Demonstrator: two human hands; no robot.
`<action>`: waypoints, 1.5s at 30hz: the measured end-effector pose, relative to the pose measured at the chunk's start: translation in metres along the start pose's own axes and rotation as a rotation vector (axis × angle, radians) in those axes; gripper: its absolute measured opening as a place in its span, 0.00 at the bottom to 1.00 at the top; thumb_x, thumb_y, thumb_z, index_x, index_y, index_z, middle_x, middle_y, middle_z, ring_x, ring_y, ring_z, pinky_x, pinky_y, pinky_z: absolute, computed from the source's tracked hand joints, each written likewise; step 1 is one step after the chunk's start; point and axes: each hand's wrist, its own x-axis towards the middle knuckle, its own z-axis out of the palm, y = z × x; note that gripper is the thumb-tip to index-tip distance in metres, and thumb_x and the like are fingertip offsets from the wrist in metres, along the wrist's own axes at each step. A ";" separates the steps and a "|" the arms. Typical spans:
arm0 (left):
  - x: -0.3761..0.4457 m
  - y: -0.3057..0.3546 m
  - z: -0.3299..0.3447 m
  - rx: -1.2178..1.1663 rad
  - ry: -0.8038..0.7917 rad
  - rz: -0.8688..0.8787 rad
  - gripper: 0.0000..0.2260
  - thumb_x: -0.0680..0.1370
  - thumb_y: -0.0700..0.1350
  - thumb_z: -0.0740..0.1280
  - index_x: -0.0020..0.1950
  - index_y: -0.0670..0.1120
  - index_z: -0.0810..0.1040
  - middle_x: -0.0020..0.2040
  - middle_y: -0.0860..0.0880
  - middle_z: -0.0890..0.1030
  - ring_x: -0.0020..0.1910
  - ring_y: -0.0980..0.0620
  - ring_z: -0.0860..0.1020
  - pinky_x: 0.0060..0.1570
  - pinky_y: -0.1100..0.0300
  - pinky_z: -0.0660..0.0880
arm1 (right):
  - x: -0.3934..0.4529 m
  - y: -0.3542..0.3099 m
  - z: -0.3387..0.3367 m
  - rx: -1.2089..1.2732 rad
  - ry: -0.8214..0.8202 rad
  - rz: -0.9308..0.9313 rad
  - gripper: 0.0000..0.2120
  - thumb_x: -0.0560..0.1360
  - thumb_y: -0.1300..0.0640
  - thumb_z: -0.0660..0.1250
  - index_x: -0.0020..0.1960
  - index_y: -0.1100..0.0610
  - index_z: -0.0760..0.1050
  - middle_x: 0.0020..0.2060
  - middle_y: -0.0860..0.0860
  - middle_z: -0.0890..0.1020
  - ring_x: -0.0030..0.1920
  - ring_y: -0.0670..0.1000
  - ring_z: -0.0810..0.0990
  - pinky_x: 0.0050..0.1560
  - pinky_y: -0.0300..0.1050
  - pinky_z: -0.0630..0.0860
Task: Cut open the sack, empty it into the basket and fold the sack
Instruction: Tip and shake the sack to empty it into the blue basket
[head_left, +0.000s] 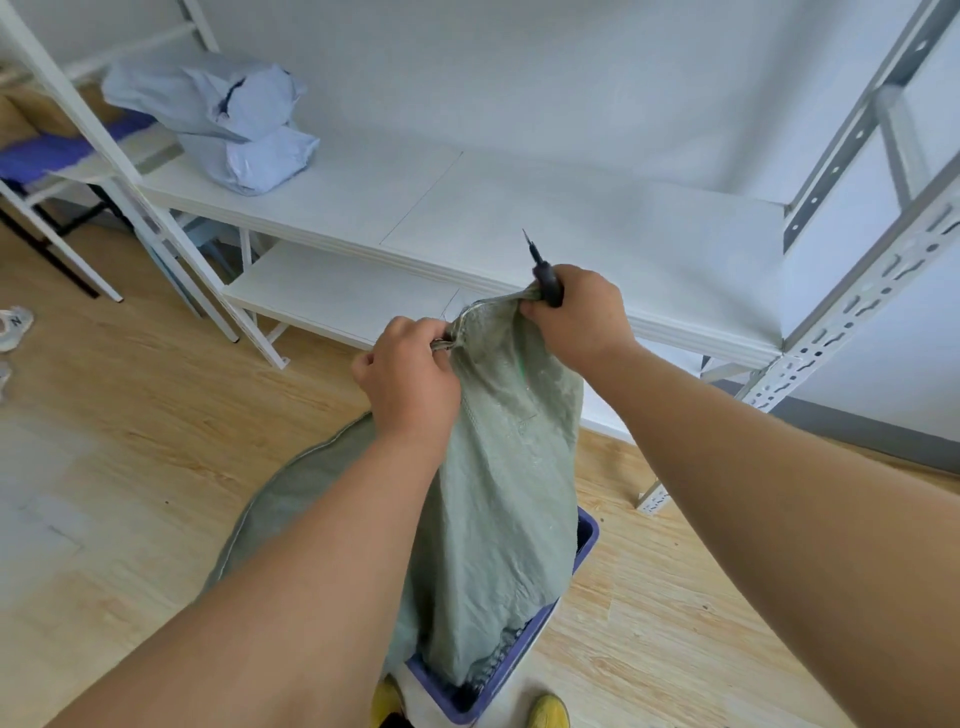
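Head view: saw crinkly grey-green sack (498, 493) hung into purple basket (584, 545), top edge pinched by left hand (408, 379), bunched with black cutter (543, 275) in right hand (576, 317).

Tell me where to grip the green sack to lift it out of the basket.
Grip the sack at its bunched top hem, from above, where the left hand and right hand already pinch it; the body hangs limp into the basket.
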 end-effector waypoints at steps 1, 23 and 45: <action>0.003 0.002 -0.004 -0.008 0.032 0.008 0.11 0.75 0.37 0.65 0.50 0.51 0.81 0.50 0.51 0.76 0.51 0.50 0.76 0.55 0.57 0.57 | 0.001 -0.006 -0.002 0.017 0.018 -0.013 0.06 0.74 0.55 0.67 0.43 0.58 0.73 0.36 0.51 0.76 0.41 0.55 0.75 0.41 0.48 0.72; -0.004 -0.088 -0.041 0.307 -0.522 -0.240 0.07 0.79 0.45 0.64 0.51 0.49 0.81 0.41 0.53 0.79 0.40 0.48 0.77 0.40 0.56 0.74 | -0.017 0.002 0.063 0.273 -0.270 0.098 0.11 0.69 0.53 0.76 0.47 0.51 0.76 0.38 0.47 0.80 0.37 0.49 0.78 0.42 0.47 0.78; -0.006 -0.120 -0.045 0.172 -0.602 -0.175 0.53 0.66 0.52 0.78 0.78 0.58 0.43 0.78 0.48 0.57 0.76 0.43 0.57 0.72 0.42 0.58 | -0.022 -0.005 0.083 0.321 -0.149 0.168 0.10 0.72 0.57 0.74 0.52 0.56 0.78 0.39 0.47 0.81 0.44 0.53 0.81 0.54 0.56 0.80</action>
